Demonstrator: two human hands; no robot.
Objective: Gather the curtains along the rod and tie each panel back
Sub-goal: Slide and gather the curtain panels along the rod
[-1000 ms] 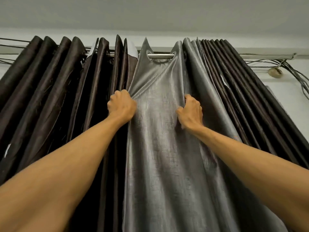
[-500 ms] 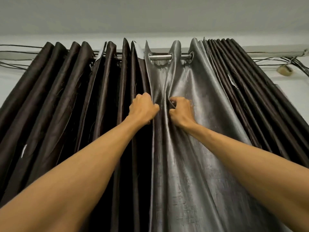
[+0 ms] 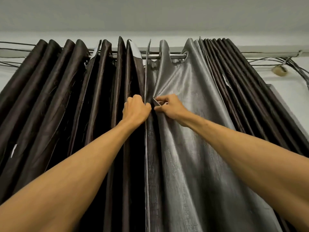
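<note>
Both hands worked the curtain below the rod [image 3: 177,56]. The left hand [image 3: 135,111] was closed in a fist around the panel's leading edge [image 3: 145,77], which ran straight up from the knuckles to the rod. The right hand [image 3: 169,108], just beside it, pinched a crease of the grey panel [image 3: 197,134] between thumb and fingertips. The stretch not yet gathered lay above and to the outer side of the right hand, its folds vertical, making that hand the nearer one for the next pull along the rod. The dark pleats [image 3: 75,101] stood bunched on the far side of the left hand. A second earlier the hands had been well apart with a flat grey span between them; that span had since folded up.
</note>
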